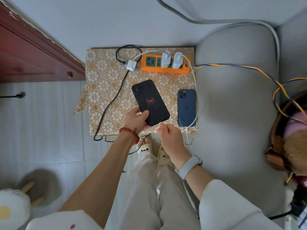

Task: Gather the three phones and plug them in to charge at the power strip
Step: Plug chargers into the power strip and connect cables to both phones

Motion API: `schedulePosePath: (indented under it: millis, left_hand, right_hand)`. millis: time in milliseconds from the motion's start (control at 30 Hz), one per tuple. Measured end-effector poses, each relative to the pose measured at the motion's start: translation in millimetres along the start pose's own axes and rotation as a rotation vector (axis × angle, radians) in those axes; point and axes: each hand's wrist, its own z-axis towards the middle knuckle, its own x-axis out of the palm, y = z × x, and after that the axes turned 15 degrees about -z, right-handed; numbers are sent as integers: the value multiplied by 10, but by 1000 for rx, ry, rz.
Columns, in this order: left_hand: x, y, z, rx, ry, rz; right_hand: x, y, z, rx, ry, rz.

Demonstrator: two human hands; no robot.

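The black phone [150, 102] is held over the table [103, 90] by the left hand [135, 119], while a white plug [160, 124] is pinched by the right hand [167, 135] and must next be pushed straight in.

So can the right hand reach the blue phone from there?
Probably yes. The blue phone lies face down just beyond the right hand, with nothing between them. But that hand pinches a white cable end, so it is busy.
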Motion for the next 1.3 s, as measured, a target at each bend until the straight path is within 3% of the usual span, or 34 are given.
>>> schedulePosePath:
  millis: [567,733,933,1300]
  left_hand:
    - [303,317,28,-121,126,153]
    - [309,321,98,-117,120,204]
    - [319,341,241,-180,104,233]
    - [403,564,483,34,13,664]
  right_hand:
    - [-26,-451,-25,233,-71,63]
    - [-101,-415,1,183,-26,22]
    - [-198,-498,163,151,188,-154]
    - [-537,-770,324,16,-14,-452]
